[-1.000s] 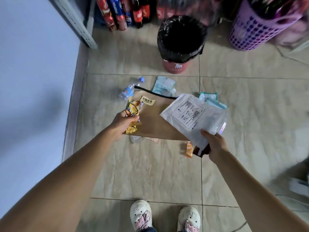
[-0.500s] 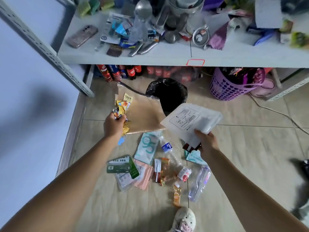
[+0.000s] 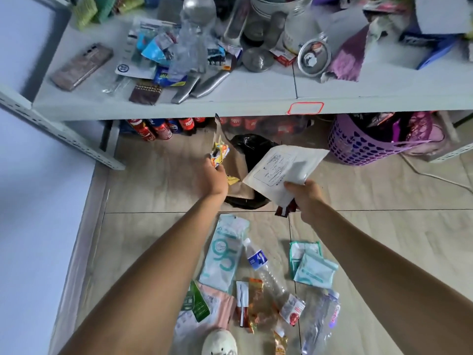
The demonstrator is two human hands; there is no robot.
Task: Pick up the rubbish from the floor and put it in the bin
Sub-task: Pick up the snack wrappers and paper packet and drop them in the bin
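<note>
Tiled floor (image 3: 158,180) below a cluttered shelf (image 3: 256,103): since a second before, both arms had advanced to the bin (image 3: 256,149). Left hand (image 3: 216,176) gripped brown bag (image 3: 236,166) and wrapper (image 3: 218,153), right hand (image 3: 304,194) a white envelope (image 3: 284,167), over it; release seemed imminent. Rubbish (image 3: 225,254) remained on the floor.

Left hand (image 3: 214,175): now out over the bin (image 3: 252,149), brown paper bag (image 3: 236,172) tipped up on edge above it.
Right hand (image 3: 303,194): white envelope (image 3: 281,170) carried forward, now overlapping the bin's rim.
View: raised, shelf (image 3: 256,103) fills the top.
</note>
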